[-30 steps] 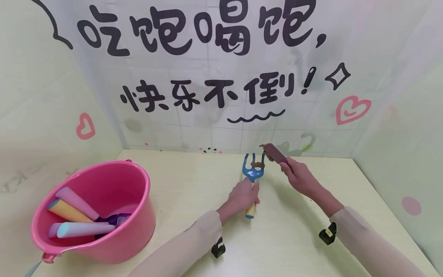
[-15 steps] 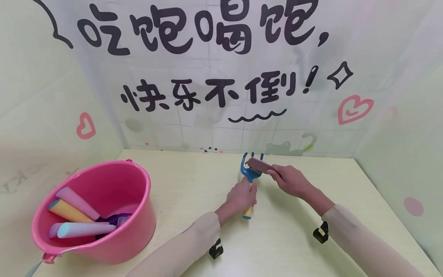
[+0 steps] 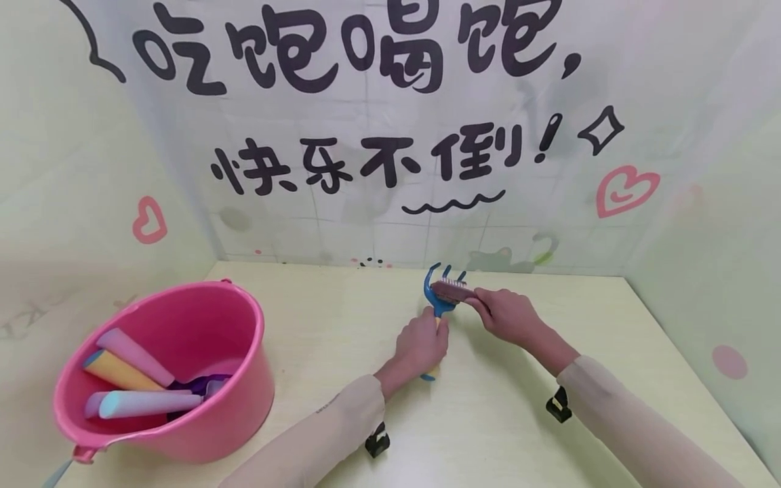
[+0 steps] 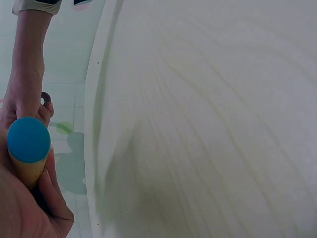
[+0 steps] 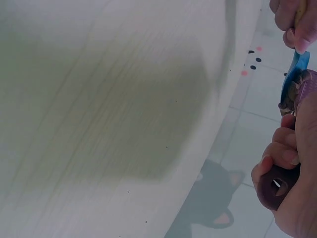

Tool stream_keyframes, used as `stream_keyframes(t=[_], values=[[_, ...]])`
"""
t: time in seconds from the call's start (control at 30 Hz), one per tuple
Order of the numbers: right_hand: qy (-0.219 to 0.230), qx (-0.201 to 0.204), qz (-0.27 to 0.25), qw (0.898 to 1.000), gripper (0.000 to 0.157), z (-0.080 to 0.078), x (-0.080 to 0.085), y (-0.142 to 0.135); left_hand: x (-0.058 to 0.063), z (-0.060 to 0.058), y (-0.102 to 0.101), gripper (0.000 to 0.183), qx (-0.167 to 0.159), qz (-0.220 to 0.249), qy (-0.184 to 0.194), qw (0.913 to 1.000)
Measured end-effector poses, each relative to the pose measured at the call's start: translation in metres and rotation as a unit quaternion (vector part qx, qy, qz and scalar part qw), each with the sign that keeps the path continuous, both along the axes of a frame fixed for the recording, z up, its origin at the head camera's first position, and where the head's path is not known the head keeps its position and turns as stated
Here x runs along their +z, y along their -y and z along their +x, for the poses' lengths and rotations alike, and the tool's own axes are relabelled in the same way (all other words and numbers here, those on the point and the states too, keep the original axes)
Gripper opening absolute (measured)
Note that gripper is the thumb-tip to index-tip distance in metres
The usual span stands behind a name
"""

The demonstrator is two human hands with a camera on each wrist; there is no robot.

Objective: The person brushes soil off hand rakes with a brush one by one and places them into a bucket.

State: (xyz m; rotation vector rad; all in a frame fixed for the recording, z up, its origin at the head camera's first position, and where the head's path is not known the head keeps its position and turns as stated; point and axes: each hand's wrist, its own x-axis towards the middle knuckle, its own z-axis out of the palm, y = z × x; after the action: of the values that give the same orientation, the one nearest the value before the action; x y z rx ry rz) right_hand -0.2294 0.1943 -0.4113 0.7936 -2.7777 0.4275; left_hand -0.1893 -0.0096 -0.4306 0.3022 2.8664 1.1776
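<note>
My left hand (image 3: 421,344) grips the yellow handle of a blue three-pronged garden hand fork (image 3: 441,307), its prongs pointing away from me above the table. In the left wrist view the handle's blue end (image 4: 28,140) faces the camera. My right hand (image 3: 506,315) holds a purplish-brown brush (image 3: 450,291) by its handle, with pale bristles showing along its far edge. The brush head lies across the fork's prongs and hides part of them. In the right wrist view, brown dirt (image 5: 286,108) shows between the blue fork and the brush.
A pink bucket (image 3: 244,400) stands on the left side of the table (image 3: 329,325), holding several tools with yellow, purple and light-blue handles. A printed wall sheet (image 3: 342,237) rises behind the table's back edge, with more sheeting at both sides.
The brush has moved left from beside the right prong onto the fork's head, and its bristles have turned into view. The fork has tilted somewhat; the left hand has shifted slightly left.
</note>
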Motion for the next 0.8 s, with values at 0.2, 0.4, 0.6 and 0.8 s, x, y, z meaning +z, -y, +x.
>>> stream_keyframes(t=[0.2,0.4,0.6,0.8], values=[[-0.037,-0.018,0.009,0.999,0.018,-0.002,-0.003,0.001,0.004,0.001,0.000,0.031,-0.003,0.020,0.024,0.9995],[-0.075,-0.040,0.014,0.996,0.018,-0.005,-0.005,0.000,0.007,0.002,0.000,0.028,-0.007,0.025,0.015,0.9995],[-0.087,-0.050,0.019,0.995,0.019,-0.006,-0.007,-0.001,0.009,0.003,0.001,0.029,-0.006,0.033,0.026,0.9991],[-0.088,-0.059,0.027,0.994,0.019,-0.006,-0.007,-0.001,0.013,0.006,0.001,0.029,-0.009,0.054,0.048,0.9974]])
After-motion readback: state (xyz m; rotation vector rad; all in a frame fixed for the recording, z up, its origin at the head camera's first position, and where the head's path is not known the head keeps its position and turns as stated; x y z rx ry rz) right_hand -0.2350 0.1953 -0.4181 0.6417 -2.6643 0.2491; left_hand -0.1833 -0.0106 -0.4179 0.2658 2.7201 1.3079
